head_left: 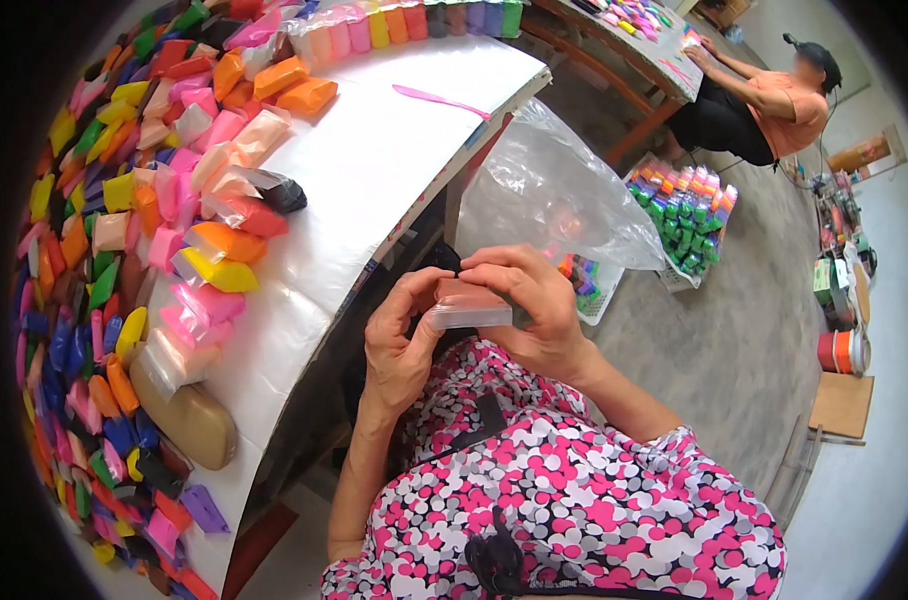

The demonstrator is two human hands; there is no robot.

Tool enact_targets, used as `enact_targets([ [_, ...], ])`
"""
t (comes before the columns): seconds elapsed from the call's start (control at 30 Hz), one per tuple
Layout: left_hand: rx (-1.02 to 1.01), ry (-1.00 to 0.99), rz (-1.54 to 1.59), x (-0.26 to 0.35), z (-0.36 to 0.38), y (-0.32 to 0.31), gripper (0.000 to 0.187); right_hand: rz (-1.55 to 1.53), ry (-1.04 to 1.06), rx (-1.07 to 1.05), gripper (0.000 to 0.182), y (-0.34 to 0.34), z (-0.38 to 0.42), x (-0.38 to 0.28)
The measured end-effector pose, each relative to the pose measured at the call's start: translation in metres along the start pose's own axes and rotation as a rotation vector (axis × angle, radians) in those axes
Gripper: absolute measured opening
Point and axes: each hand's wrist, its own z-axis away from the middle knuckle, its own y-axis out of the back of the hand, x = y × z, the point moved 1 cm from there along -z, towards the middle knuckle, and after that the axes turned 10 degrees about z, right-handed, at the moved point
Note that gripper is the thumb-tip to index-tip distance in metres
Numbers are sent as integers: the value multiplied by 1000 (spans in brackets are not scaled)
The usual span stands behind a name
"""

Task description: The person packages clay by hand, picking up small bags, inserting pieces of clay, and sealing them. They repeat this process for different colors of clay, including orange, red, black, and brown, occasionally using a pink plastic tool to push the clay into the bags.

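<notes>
In front of my chest, my left hand [396, 335] and my right hand [542, 305] both grip a small reddish-brown packet [464, 293] in clear plastic. It looks like a pack of modelling clay, and its clear edge faces me. My fingers curl over its far side, so that part is hidden. Left of my hands, a row of wrapped clay packs in pink, yellow, orange and red, such as a yellow pack [217, 270], lies on the white tabletop [344, 190].
A big heap of coloured packs [104, 250] covers the table's left side, with a tan oval object [186, 415] beside it. A pink plastic knife [441, 102] lies near the table edge. Beyond are a clear plastic bag [564, 190], a filled crate [689, 225] and a seated person [774, 110].
</notes>
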Motion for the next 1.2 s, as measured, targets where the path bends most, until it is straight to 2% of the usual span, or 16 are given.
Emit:
enact_targets([
  [0.33, -12, 71, 114, 26, -9, -6, 33, 66, 180, -18, 53, 14, -29, -7],
  [0.4, 74, 89, 103, 36, -13, -10, 37, 33, 143, -1, 44, 14, -47, -6],
  [0.47, 268, 50, -85, 55, -13, -20, 42, 0, 66, 20, 38, 10, -68, -6],
  [0.5, 318, -14, -203, 65, -14, -23, 36, 21, 61, 63, 27, 4, -83, -6],
  [0.6, 270, -275, -643, 91, -15, -12, 29, -18, -51, 1, 23, -25, -121, 4],
  [0.63, 316, -418, -776, 102, -21, -10, 21, -30, -62, -18, 22, -38, -132, 8],
  [0.67, 399, -437, -824, 112, -23, -9, 19, -15, -53, -7, 24, -52, -141, 12],
  [0.73, 431, -536, -1068, 135, -33, 2, 26, -17, -10, -9, 23, -78, -153, 16],
  [0.83, 402, -567, -1411, 150, -58, 12, 42, 4, -38, -78, 21, -99, -153, 11],
  [0.97, 291, -299, -1503, 139, -73, 23, 59, -35, 37, -117, 30, -100, -149, 9],
  [1.1, 288, -184, -1500, 126, -74, 31, 56, -73, 85, -160, 31, -96, -147, 9],
  [1.2, 289, -257, -1539, 123, -71, 34, 51, -58, 105, -163, 37, -100, -145, 10],
])
